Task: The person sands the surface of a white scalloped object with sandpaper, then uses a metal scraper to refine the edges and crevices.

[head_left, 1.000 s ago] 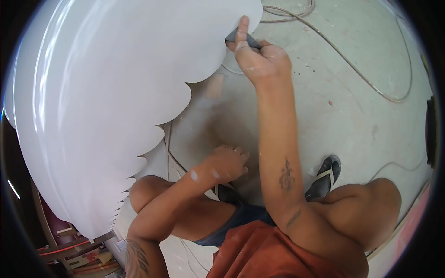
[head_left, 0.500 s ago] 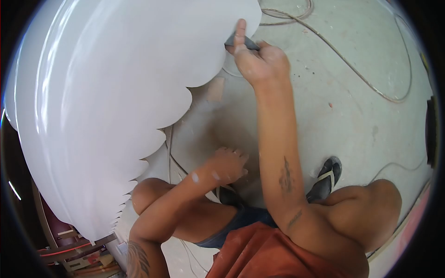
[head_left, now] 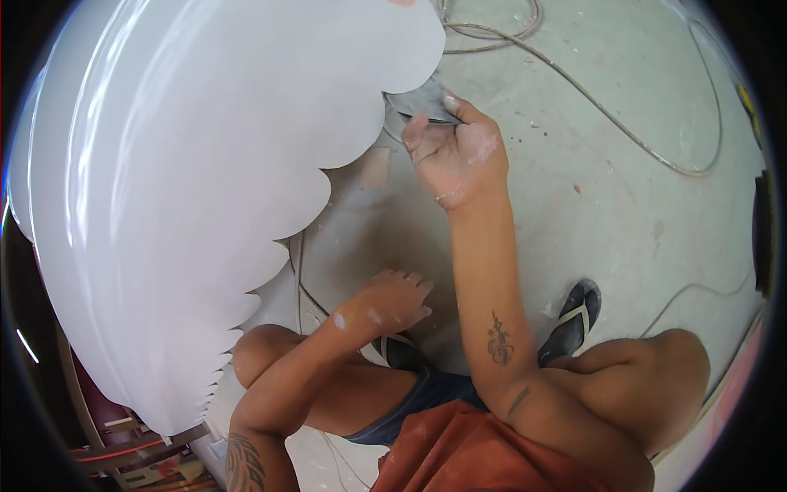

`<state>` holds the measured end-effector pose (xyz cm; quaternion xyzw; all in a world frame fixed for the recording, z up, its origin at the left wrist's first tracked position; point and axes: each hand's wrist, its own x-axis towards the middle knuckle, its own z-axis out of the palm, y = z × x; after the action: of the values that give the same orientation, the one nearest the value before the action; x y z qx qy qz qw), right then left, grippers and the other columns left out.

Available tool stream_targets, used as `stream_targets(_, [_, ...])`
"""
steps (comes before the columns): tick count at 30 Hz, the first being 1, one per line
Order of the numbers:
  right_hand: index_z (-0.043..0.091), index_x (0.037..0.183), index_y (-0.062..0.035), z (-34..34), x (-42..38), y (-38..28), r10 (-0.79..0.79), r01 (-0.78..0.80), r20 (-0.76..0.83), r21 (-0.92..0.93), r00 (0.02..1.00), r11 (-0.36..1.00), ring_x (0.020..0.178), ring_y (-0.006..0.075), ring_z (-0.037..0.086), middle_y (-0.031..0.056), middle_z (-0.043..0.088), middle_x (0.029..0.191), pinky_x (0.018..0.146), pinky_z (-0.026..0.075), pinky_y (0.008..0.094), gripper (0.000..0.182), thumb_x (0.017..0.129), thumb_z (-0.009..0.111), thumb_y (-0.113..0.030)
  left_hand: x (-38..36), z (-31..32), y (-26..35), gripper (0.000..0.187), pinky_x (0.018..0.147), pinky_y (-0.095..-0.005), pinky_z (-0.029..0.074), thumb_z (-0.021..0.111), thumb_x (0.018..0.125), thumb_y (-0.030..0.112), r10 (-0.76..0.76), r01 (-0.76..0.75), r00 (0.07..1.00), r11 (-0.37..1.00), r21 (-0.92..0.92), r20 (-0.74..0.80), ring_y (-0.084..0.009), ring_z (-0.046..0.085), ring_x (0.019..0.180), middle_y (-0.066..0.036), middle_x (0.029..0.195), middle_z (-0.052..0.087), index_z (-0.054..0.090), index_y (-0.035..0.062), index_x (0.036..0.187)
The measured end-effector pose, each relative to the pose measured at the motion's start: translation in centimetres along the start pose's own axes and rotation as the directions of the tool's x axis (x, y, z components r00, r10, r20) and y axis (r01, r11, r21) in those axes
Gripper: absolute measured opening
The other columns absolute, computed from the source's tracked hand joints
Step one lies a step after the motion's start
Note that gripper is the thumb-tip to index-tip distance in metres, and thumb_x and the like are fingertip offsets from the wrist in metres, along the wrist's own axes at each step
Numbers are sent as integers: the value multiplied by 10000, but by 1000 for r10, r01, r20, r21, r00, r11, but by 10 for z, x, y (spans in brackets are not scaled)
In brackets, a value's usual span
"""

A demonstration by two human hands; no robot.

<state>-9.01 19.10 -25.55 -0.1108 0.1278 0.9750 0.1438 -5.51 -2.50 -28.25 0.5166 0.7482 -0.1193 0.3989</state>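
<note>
My right hand (head_left: pixel 461 156), palm turned up and dusted with pale powder, holds a folded grey sheet of sandpaper (head_left: pixel 425 102) between thumb and fingers. The sheet lies beside the scalloped edge of a large glossy white panel (head_left: pixel 213 148); whether it touches the panel's underside is hard to tell. My left hand (head_left: pixel 397 298) hangs over my left leg near the foot, its fingers loosely bent and slightly apart, holding nothing. Pale smudges mark its wrist.
A hose (head_left: pixel 607 116) loops across the pale floor (head_left: pixel 598 213) at the upper right. A tan patch (head_left: pixel 375 167) shows on the floor near the panel edge. Dark sandals (head_left: pixel 576 316) are on my feet. Assorted items (head_left: pixel 164 471) lie at the lower left beneath the panel.
My right hand has come off the panel surface, moved slightly down and turned palm up, with the sandpaper still in it. My left hand has shifted only slightly.
</note>
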Motion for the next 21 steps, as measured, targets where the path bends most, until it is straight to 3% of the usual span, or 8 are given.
stream_targets(1, [479,1337,70,2,-2,2,54,-67,121,103,991,992,1041,317,623,209,598,1321,822,612,393,324,1095,406,-133,1,-1,0,501,1062,-472,474,573,1034,354,-11,11,1000,1000,8,28,-398,617,1216,-208,1311,644,575,-4,1385])
stream_targets(5, [473,1350,77,5,12,1,36,-57,130,160,991,985,1065,312,617,209,591,1328,848,609,390,351,1112,391,-168,4,-5,-3,493,1051,-474,479,570,1035,349,19,-19,1000,1000,-12,18,-414,627,1185,-217,1299,647,575,-8,1375])
stream_targets(8, [470,1373,63,-5,35,3,93,-124,139,228,986,966,1112,307,605,199,579,1356,885,602,394,375,1130,374,-205,2,8,-7,483,1044,-479,482,569,1035,345,55,-57,993,998,-17,-102,-416,643,1148,-214,1301,651,574,2,1375])
stream_targets(10, [476,1386,38,5,17,9,-60,61,177,3,982,998,1155,307,592,181,574,1374,900,594,399,381,1136,363,-227,-1,0,-7,478,1049,-484,478,569,1036,342,31,-33,996,999,-17,-89,-418,648,1138,-211,1326,641,573,12,1382])
stream_targets(14, [484,1390,15,3,20,17,-94,98,217,-6,972,995,1163,311,592,165,575,1380,915,588,407,376,1137,369,-238,-5,-6,-6,476,1052,-487,478,571,1037,341,18,-19,999,1000,-22,-35,-417,645,1152,-210,1348,633,573,15,1384])
stream_targets(17, [486,1388,12,15,17,14,-81,81,112,0,990,997,1172,310,589,160,575,1377,931,575,409,380,1138,375,-251,-3,-4,-9,477,1035,-490,487,573,1038,347,54,-54,994,999,-3,-100,-410,643,1148,-209,1337,635,575,18,1382])
stream_targets(19, [489,1388,5,26,-9,20,-173,177,43,-126,984,976,1153,295,586,148,573,1377,939,560,408,384,1138,391,-270,-5,-8,-6,481,1030,-493,487,574,1038,354,14,-14,1000,1000,3,-10,-407,638,1158,-207,1336,634,576,20,1384])
stream_targets(21, [492,1387,2,9,24,20,-148,158,103,-98,984,983,1148,287,586,145,579,1368,930,557,403,387,1138,395,-279,-3,-2,-11,481,1032,-493,487,573,1040,354,33,-33,998,999,-5,-48,-407,635,1162,-207,1335,634,575,18,1384])
